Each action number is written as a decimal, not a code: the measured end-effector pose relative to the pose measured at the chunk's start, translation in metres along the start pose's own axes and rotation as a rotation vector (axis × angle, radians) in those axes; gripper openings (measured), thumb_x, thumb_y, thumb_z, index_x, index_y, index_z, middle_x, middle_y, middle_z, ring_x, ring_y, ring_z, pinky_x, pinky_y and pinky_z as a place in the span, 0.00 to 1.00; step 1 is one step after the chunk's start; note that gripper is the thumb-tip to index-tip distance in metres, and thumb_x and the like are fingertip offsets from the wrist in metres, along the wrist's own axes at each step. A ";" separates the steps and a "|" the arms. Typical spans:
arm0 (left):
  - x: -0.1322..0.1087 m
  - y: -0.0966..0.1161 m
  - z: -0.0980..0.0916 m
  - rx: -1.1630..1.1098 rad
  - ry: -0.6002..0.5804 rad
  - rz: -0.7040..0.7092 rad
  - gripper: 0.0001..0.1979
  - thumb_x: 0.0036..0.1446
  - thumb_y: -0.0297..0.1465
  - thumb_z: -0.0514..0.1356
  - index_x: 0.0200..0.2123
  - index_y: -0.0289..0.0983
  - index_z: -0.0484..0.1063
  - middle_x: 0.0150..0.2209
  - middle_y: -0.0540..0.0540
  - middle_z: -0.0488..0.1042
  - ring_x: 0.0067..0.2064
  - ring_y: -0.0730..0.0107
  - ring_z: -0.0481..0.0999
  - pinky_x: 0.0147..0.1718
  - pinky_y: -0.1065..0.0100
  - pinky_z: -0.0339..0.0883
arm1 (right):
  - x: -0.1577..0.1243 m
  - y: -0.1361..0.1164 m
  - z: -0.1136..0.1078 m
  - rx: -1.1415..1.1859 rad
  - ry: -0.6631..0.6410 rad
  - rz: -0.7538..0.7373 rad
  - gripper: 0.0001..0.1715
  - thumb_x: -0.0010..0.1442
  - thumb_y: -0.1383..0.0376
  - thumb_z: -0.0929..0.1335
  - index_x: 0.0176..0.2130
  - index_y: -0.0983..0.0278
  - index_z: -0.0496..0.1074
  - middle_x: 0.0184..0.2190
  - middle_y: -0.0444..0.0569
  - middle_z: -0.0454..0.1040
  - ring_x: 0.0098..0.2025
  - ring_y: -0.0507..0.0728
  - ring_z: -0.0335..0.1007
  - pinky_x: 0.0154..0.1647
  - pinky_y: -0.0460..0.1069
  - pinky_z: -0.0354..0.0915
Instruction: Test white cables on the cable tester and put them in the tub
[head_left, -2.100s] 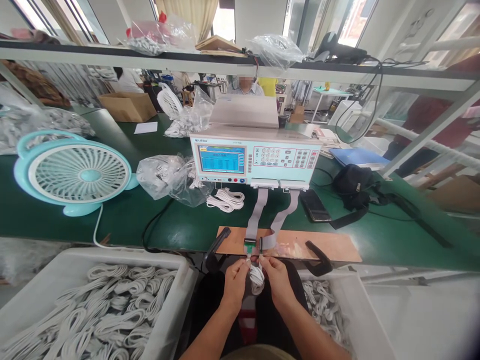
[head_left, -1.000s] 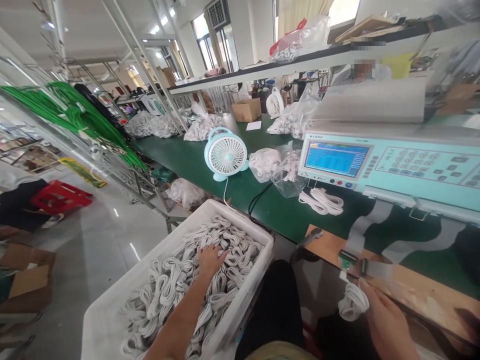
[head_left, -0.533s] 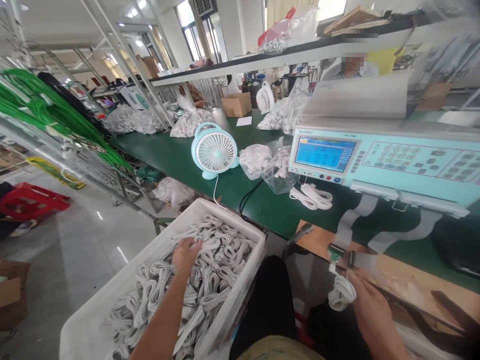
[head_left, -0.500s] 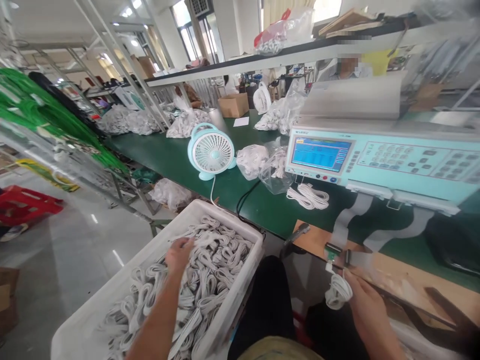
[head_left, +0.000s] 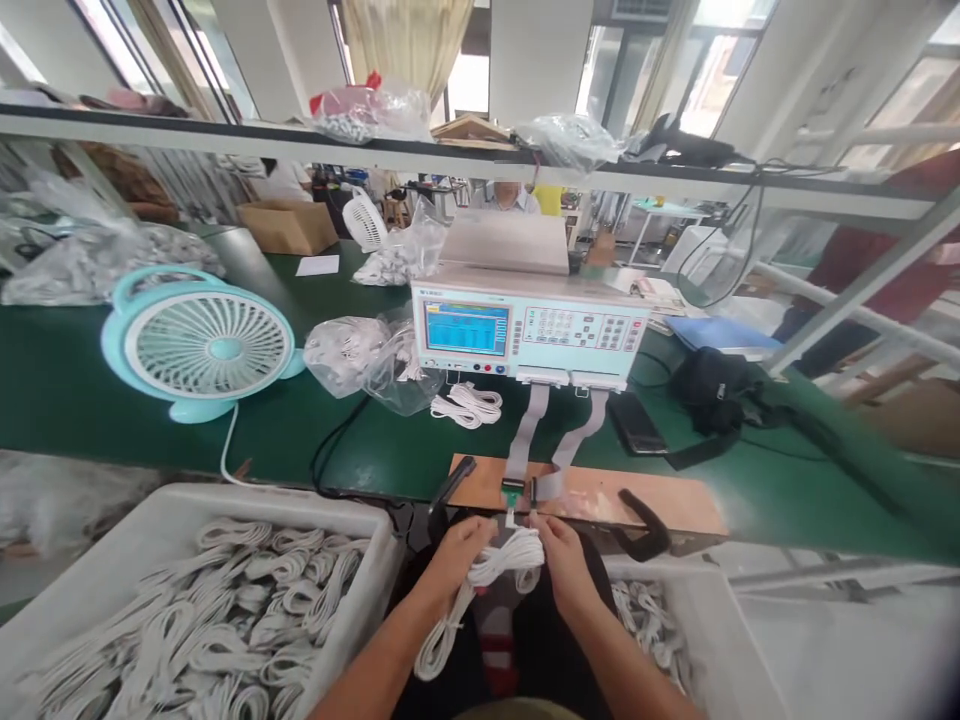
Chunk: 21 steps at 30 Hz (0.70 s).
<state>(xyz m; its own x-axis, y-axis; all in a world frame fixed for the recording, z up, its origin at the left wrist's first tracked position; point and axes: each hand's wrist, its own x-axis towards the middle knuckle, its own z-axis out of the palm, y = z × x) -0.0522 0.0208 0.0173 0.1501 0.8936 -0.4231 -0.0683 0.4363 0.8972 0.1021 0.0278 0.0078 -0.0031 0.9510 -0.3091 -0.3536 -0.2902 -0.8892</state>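
In front of my lap, my left hand point(head_left: 466, 548) is closed on a bundled white cable point(head_left: 442, 640), whose loops hang below the fingers. Opposite it, my right hand point(head_left: 561, 555) has its fingers closed at the side of another coiled white cable point(head_left: 517, 555). Between the fingertips, a white plug point(head_left: 511, 518) sits at the small green circuit board point(head_left: 514, 495), which is fixed on an orange-brown board point(head_left: 600, 490). Flat grey ribbon cables point(head_left: 527, 440) run from there up to a light-blue tester point(head_left: 525, 330) with a lit screen.
A white bin point(head_left: 375, 520) full of bundled cables stands at left, and another white bin point(head_left: 712, 610) holding cables at lower right. On the green table are a blue fan point(head_left: 217, 345), bagged cables point(head_left: 352, 340), two black clamps point(head_left: 645, 530) and a dark phone point(head_left: 636, 425). A person point(head_left: 514, 195) sits beyond.
My left hand has left the bin and come to the board with a bundled cable. My right hand stays near the plug. The view has swung right.
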 end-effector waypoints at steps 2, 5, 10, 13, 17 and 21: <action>0.014 0.002 0.016 -0.078 -0.036 -0.022 0.25 0.41 0.51 0.58 0.28 0.33 0.70 0.12 0.53 0.66 0.10 0.78 0.60 0.09 0.76 0.52 | 0.001 -0.001 -0.001 0.005 -0.011 -0.020 0.16 0.45 0.56 0.71 0.24 0.68 0.72 0.16 0.43 0.69 0.21 0.51 0.60 0.24 0.45 0.55; 0.021 0.007 0.023 -0.114 -0.044 -0.037 0.23 0.40 0.49 0.61 0.24 0.31 0.70 0.12 0.51 0.66 0.11 0.78 0.60 0.08 0.76 0.53 | 0.002 -0.001 0.000 0.019 -0.016 -0.040 0.14 0.43 0.58 0.71 0.22 0.67 0.71 0.17 0.43 0.70 0.21 0.50 0.60 0.25 0.45 0.55; 0.007 -0.004 0.033 -0.076 0.037 -0.060 0.21 0.39 0.48 0.62 0.21 0.33 0.69 0.12 0.53 0.64 0.12 0.77 0.60 0.09 0.75 0.53 | -0.013 0.006 0.002 0.060 -0.022 -0.027 0.17 0.43 0.56 0.70 0.19 0.65 0.64 0.14 0.39 0.63 0.18 0.48 0.52 0.20 0.44 0.51; -0.003 -0.023 0.045 -0.012 0.060 -0.030 0.22 0.39 0.49 0.60 0.21 0.34 0.68 0.13 0.55 0.61 0.14 0.79 0.57 0.11 0.76 0.50 | -0.026 0.005 -0.018 0.007 -0.060 0.013 0.19 0.44 0.54 0.69 0.19 0.64 0.60 0.14 0.37 0.58 0.17 0.47 0.47 0.19 0.44 0.47; -0.010 -0.039 0.055 0.056 0.013 0.054 0.23 0.41 0.51 0.58 0.23 0.35 0.68 0.14 0.58 0.52 0.16 0.80 0.51 0.15 0.76 0.47 | -0.043 -0.024 -0.091 -0.453 -0.047 0.011 0.15 0.49 0.57 0.64 0.20 0.64 0.61 0.16 0.39 0.58 0.20 0.49 0.52 0.22 0.44 0.51; -0.019 -0.025 0.066 0.260 -0.026 0.209 0.20 0.49 0.47 0.54 0.20 0.37 0.64 0.15 0.56 0.53 0.18 0.77 0.53 0.17 0.75 0.49 | -0.068 -0.063 -0.143 -1.128 0.130 -0.135 0.09 0.52 0.62 0.64 0.26 0.65 0.67 0.26 0.46 0.67 0.31 0.54 0.62 0.33 0.48 0.58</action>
<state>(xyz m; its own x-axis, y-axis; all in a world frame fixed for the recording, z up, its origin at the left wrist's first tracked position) 0.0117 -0.0141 0.0110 0.1847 0.9564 -0.2264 0.1537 0.1994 0.9678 0.2580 -0.0339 0.0366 0.0909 0.9825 -0.1627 0.6977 -0.1794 -0.6935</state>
